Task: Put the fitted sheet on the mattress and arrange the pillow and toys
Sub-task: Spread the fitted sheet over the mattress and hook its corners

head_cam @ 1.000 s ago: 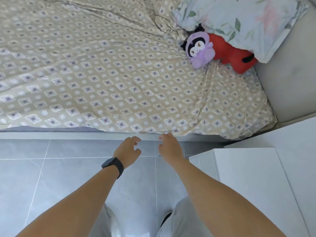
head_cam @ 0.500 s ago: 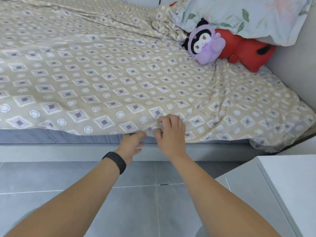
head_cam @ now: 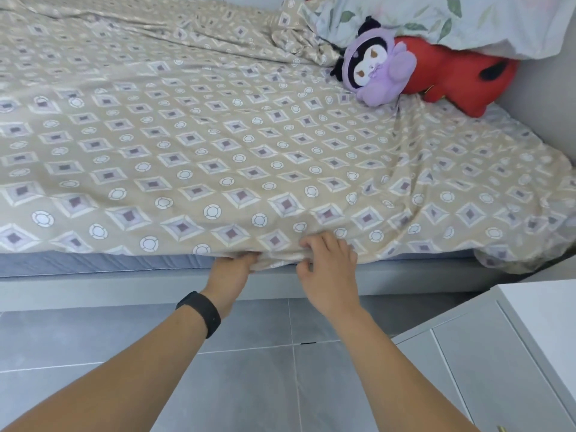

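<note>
A beige fitted sheet (head_cam: 218, 151) with a diamond and circle print lies loose over the blue-grey mattress (head_cam: 93, 263), whose side shows bare at the near edge. My left hand (head_cam: 230, 272) grips the sheet's hem from below, fingertips hidden under the cloth. My right hand (head_cam: 327, 266) pinches the same hem just to the right, fingers curled over the top. At the back right a purple plush toy (head_cam: 377, 73) leans on a red plush toy (head_cam: 452, 79), both partly under a floral pillow (head_cam: 436, 17).
A grey bed frame (head_cam: 93, 291) runs below the mattress, with grey floor tiles (head_cam: 249, 385) in front. A white cabinet (head_cam: 514, 353) stands at the lower right, close to the bed's corner. A grey padded wall (head_cam: 548, 98) bounds the bed on the right.
Both hands rose from above the floor to the bed's near edge and took hold of the sheet's hem. The view moved closer and lower to the bed.
</note>
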A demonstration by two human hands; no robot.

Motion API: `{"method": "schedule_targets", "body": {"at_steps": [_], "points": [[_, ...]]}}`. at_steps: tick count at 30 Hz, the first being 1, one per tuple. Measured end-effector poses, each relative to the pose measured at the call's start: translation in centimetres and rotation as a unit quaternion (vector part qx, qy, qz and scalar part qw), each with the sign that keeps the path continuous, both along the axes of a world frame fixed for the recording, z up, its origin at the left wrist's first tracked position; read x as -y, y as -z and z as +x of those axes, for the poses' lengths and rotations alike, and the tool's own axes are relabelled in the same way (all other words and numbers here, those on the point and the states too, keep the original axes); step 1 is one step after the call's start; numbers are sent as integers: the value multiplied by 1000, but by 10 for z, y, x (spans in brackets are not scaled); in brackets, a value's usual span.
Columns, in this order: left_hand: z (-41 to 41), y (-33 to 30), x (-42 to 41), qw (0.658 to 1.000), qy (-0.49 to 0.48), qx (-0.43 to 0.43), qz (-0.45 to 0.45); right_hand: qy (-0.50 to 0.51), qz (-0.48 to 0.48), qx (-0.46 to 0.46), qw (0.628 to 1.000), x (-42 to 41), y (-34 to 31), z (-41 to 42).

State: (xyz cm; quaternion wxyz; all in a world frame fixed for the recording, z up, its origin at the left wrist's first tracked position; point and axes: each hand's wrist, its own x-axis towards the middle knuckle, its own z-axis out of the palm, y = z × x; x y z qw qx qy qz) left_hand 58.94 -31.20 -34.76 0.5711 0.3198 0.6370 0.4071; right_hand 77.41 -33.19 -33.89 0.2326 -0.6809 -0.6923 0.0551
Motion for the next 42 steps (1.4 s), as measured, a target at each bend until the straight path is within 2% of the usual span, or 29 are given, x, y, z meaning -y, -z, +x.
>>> {"method": "schedule_targets", "body": {"at_steps": [3,5,7,9,11,13,17,20,24,26,28,31,33,36,38,42], "points": [[-8,1,2,994,58,-29,-86,-59,-49,50,996,3,6,6],[-6,4,4,998,18,-10,-53,-98,-63,93,989,2,11,9],[1,7,6,995,-68,67,34,-105,-57,123,985,2,18,7],[7,7,6,973,-111,189,76,-86,-18,127,988,1,22,2],[11,7,5,947,-95,297,74,-61,28,122,990,-4,21,-6],[14,-1,7,934,-54,347,59,-44,46,111,992,-8,16,-13],[21,-15,16,948,8,312,61,-16,96,79,992,-11,2,-15],[21,-17,15,942,31,330,56,-20,120,62,991,-10,-4,-12],[18,-17,10,945,-30,323,46,-26,128,70,989,-7,-10,0],[17,-18,7,932,-84,349,44,-49,109,63,991,-3,-15,6],[15,-16,4,906,-119,404,47,-83,32,83,993,1,-19,10],[9,-21,2,883,-115,451,60,-112,-50,96,988,-4,-25,14],[10,-28,6,876,-74,472,65,-121,-47,79,988,-3,-26,13],[12,-36,15,902,-10,428,51,-130,-41,71,988,4,-26,5],[8,-39,17,905,19,421,55,-136,-40,84,986,7,-26,-1],[-14,-43,6,880,-35,467,78,-114,-5,106,988,0,-36,-4]]}}
